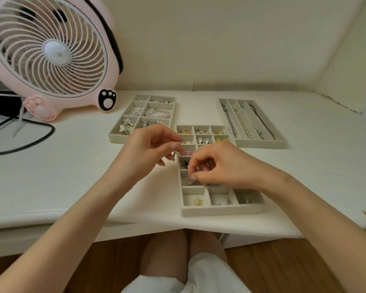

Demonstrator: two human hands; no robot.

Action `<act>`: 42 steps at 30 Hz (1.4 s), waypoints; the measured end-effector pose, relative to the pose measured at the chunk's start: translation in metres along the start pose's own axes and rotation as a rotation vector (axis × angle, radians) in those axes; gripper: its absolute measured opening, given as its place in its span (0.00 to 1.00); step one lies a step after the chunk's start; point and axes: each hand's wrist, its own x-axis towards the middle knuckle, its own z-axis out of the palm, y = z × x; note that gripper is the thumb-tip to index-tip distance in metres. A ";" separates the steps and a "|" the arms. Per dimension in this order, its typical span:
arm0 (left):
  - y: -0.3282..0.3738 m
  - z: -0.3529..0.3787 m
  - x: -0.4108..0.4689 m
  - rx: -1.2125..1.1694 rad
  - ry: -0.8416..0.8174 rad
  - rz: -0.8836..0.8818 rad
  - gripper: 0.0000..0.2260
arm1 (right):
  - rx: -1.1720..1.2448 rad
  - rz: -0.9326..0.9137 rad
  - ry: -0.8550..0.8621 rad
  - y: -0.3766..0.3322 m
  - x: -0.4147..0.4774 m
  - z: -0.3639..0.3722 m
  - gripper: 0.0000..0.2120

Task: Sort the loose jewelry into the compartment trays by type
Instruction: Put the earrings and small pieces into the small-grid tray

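trays (220,210): matt velvety grey | desk (72,176): smooth white | fan (51,51): glossy pink plastic

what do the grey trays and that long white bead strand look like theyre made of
The grey compartment trays, such as the near one, look covered in matte velvet or flocked fabric: soft, no glare, rounded edges. The white bead strand in the long-slotted tray looks like pearl or imitation pearl: small round beads with a soft sheen. Real or plastic cannot be told.
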 end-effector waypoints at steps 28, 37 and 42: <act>0.012 0.013 0.001 -0.357 -0.064 -0.136 0.03 | 0.204 -0.140 0.532 -0.002 -0.008 -0.003 0.06; 0.018 0.019 0.002 -0.396 -0.063 -0.174 0.03 | 0.031 -0.157 0.639 0.000 -0.002 0.006 0.07; 0.018 0.021 0.002 -0.411 -0.088 -0.183 0.07 | 0.008 -0.136 0.662 0.003 -0.002 0.006 0.05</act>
